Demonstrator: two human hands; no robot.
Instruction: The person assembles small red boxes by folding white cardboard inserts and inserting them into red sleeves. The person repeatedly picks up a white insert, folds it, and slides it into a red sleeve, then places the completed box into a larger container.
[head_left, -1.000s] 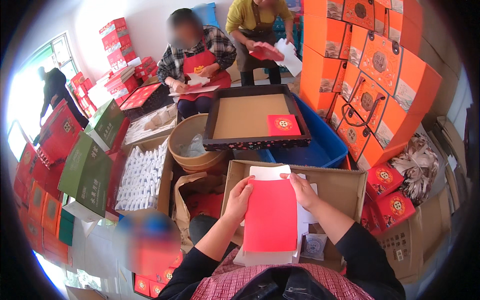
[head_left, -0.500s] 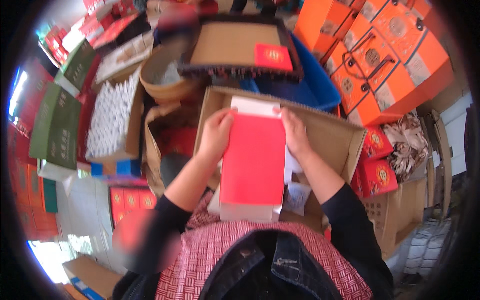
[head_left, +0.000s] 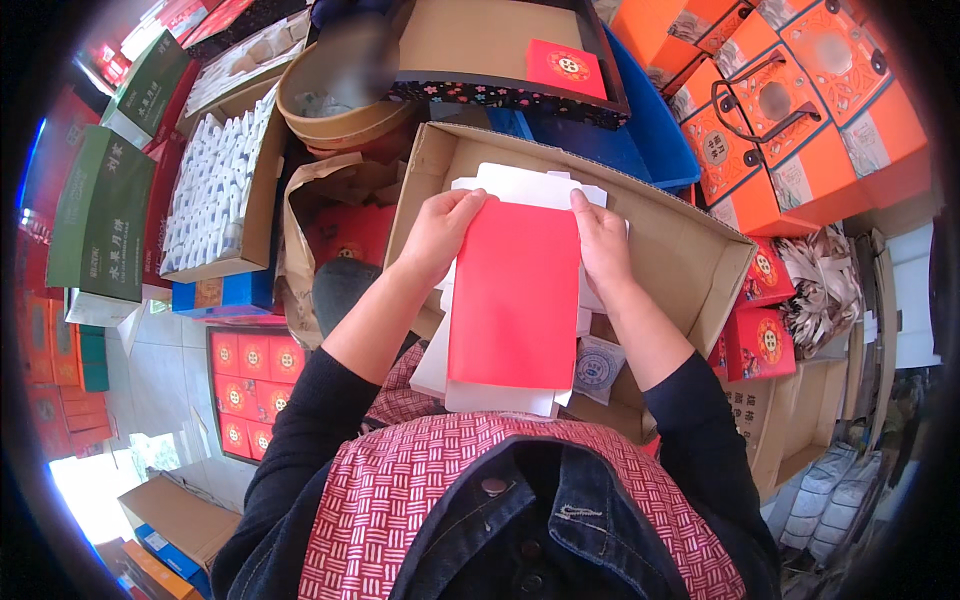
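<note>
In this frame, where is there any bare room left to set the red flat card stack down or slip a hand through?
Bare cardboard shows in the open brown carton, right of the right hand, and in the dark-rimmed tray left of its small red box. Pale floor lies below the blue box. Elsewhere it is crowded: orange gift boxes, the carton of white packets, and the left hand on the red card stack.

We look straight down on a flat red card sheet (head_left: 515, 295) lying atop a stack of white flattened cartons (head_left: 520, 185) over an open cardboard box (head_left: 690, 250). Our left hand (head_left: 440, 232) grips the sheet's top corner at ten o'clock, and our right hand (head_left: 603, 240) grips the corner at two o'clock, fingers curled over the edge. At twelve o'clock sits a dark tray (head_left: 480, 40) with a small red box (head_left: 565, 68). Orange gift boxes (head_left: 800, 130) stack at two o'clock, green boxes (head_left: 100, 210) at nine.
</note>
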